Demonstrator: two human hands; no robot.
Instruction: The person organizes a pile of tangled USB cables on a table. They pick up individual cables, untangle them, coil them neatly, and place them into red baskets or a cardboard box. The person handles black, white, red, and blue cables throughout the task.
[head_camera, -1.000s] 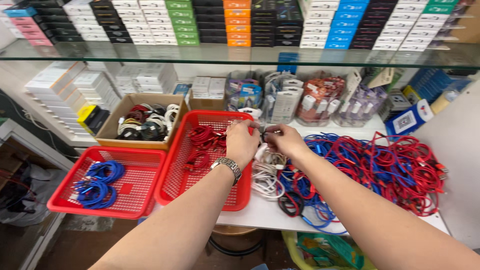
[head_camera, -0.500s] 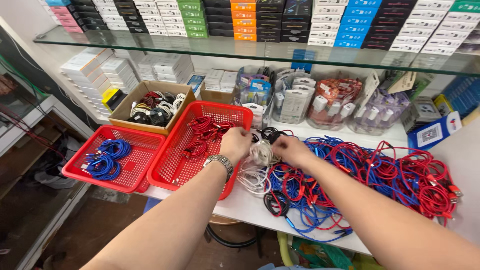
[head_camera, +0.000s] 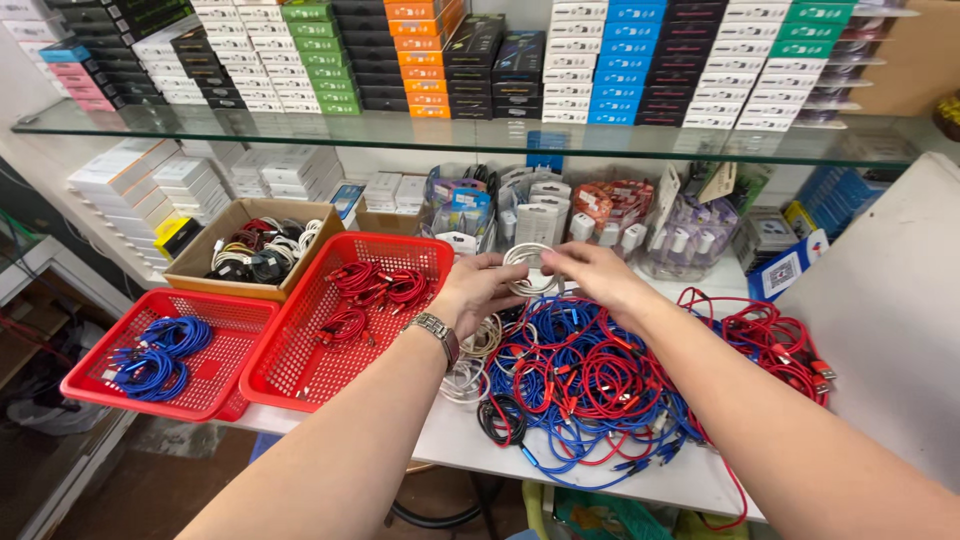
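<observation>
Leftmost, a flat red tray (head_camera: 222, 330) held a bundle of blue cables (head_camera: 155, 358). Behind it a cardboard box (head_camera: 205, 252) carried black and white cables, and next along a deeper red basket (head_camera: 300, 350) held coiled red cables (head_camera: 372, 290). The left hand (head_camera: 478, 292), a watch (head_camera: 437, 333) on its wrist, hovered just past the basket's right wall, fingers curled and pinching the left side of a white cable coil (head_camera: 527, 282). The coil was held up between both hands, above the tabletop pile and in front of the packaged chargers (head_camera: 610, 215). The right hand (head_camera: 590, 275) met it from the other side, fingers bent and closed on the coil's right edge. Below and to the right lay a tangle of blue and red cables (head_camera: 590, 385) on the white table (head_camera: 470, 440), with more red cables (head_camera: 765, 335) further right.

The coil looked light, soft and springy, likely to spring open if gripped at one point only. A hold across the bunched loops, as both hands had it, seemed the surest place; the plug ends would dangle and snag on the pile beneath.
</observation>
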